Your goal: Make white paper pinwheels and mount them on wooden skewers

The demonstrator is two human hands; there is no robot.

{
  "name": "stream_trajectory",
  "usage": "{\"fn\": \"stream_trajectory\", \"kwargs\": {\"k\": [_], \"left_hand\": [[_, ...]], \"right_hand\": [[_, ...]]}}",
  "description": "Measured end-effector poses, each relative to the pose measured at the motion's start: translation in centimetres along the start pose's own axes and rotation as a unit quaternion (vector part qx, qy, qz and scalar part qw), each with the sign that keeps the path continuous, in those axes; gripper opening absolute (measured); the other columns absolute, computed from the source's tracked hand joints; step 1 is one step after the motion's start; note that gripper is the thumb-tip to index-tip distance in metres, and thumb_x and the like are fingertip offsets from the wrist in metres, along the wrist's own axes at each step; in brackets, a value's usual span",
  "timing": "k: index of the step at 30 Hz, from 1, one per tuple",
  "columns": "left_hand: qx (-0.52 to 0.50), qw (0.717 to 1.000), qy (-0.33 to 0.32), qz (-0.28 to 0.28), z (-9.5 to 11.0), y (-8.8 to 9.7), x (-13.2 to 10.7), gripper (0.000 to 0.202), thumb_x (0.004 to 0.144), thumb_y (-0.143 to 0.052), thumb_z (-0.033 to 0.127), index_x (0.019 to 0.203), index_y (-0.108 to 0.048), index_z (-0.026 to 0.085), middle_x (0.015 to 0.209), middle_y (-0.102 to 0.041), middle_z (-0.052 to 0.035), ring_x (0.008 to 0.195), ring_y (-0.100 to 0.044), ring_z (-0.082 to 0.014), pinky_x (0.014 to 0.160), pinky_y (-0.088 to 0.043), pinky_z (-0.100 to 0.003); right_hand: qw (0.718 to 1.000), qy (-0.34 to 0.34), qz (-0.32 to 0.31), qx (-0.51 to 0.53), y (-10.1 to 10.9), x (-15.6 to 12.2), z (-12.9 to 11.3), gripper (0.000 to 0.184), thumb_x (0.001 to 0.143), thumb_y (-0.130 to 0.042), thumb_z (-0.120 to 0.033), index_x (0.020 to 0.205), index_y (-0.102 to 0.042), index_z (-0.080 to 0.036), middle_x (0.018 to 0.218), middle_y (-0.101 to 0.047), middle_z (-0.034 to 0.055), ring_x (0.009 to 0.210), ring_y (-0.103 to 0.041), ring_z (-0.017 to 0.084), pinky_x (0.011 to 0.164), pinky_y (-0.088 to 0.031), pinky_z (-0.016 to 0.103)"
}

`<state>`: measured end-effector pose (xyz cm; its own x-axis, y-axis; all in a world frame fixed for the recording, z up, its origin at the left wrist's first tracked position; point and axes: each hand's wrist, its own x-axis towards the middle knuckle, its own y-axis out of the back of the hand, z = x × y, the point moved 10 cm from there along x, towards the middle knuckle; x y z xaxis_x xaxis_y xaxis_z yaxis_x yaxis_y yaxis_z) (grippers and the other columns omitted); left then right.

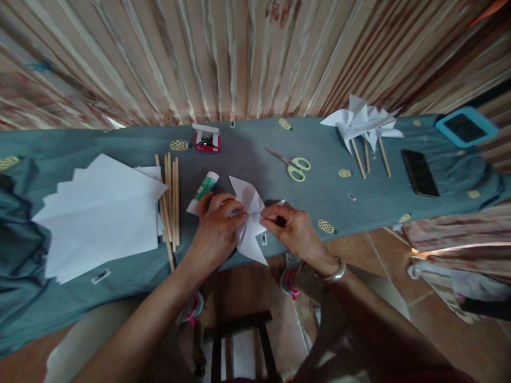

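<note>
A white paper pinwheel, partly folded, lies at the near edge of the teal-covered table. My left hand presses its left side with curled fingers. My right hand pinches the paper's centre from the right, a bangle on that wrist. A glue stick with a green label lies just behind my left hand. Several wooden sticks lie left of it.
A stack of white paper sheets is spread at left. A red box of pins, green-handled scissors, finished pinwheels on sticks, a black phone and a blue-framed tablet lie farther back and right.
</note>
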<state>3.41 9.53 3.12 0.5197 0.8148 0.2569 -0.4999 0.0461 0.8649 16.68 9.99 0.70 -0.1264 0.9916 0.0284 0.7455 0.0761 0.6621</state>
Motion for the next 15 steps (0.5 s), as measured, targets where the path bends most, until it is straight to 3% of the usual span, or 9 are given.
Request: {"fn": "stream_trajectory", "kwargs": {"k": [11, 15], "left_hand": [[0.065, 0.997, -0.026, 0.017, 0.9, 0.1, 0.1, 0.032, 0.081, -0.045, 0.0, 0.085, -0.068, 0.022, 0.1, -0.068, -0.0071, 0.112, -0.051, -0.0301, 0.103, -0.026, -0.064], [0.083, 0.996, -0.035, 0.01, 1.4, -0.2, 0.0, 0.03, 0.084, -0.046, 0.002, 0.088, -0.068, 0.022, 0.1, -0.067, -0.0076, 0.117, -0.049, -0.0307, 0.107, -0.022, -0.063]], "right_hand": [[1.0, 0.003, -0.003, -0.017, 0.1, -0.1, -0.5, 0.006, 0.08, -0.066, -0.019, 0.083, -0.071, -0.022, 0.076, -0.071, 0.0007, 0.067, -0.064, 0.015, 0.066, -0.049, 0.027], [0.997, 0.048, 0.006, -0.061, 0.3, -0.3, -1.6, 0.008, 0.083, -0.065, -0.02, 0.088, -0.071, -0.021, 0.08, -0.071, 0.0029, 0.076, -0.064, 0.018, 0.073, -0.05, 0.031]]}}
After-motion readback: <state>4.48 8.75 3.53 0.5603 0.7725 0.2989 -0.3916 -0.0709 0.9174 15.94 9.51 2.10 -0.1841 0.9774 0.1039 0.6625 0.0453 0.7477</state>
